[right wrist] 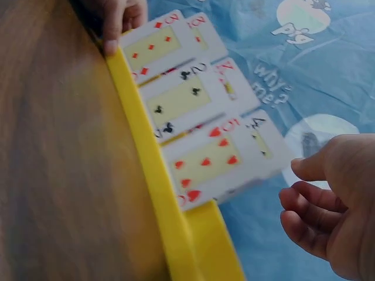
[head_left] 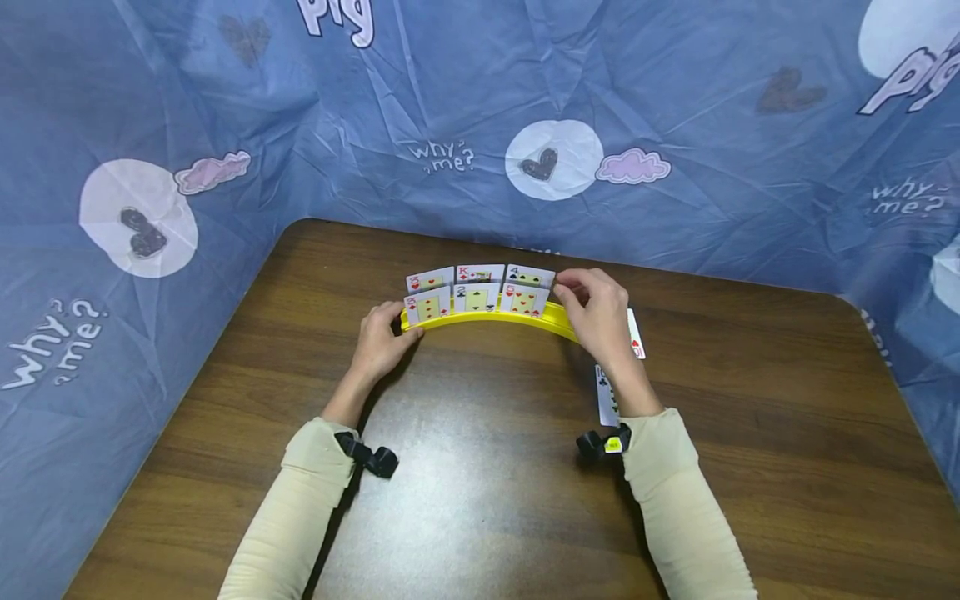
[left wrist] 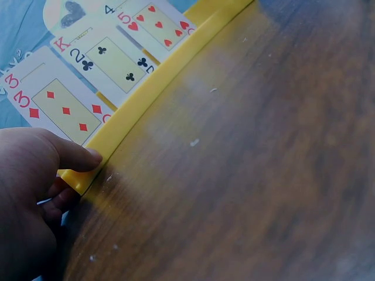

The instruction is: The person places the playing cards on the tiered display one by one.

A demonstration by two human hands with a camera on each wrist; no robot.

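Note:
A curved yellow card holder [head_left: 558, 320] stands on the table with playing cards in two rows. My left hand [head_left: 378, 342] pinches its left end, thumb on the front edge and fingers behind. In front are the three of diamonds [left wrist: 65, 111], two of clubs [left wrist: 108, 61] and five of hearts [right wrist: 205, 161]. Behind them, partly covered, show a red three [right wrist: 206, 36], a red king [right wrist: 237, 88] and a black four [right wrist: 266, 143]. My right hand [right wrist: 345, 205] is just right of the black four, fingers loosely bent, nothing held; a small gap shows between them.
Two loose cards lie right of the holder, partly hidden by the right hand and wrist: a red heart card [head_left: 637, 335] and a black ten [head_left: 606, 398]. Blue printed cloth [head_left: 450, 100] hangs behind the brown wooden table [head_left: 465, 500].

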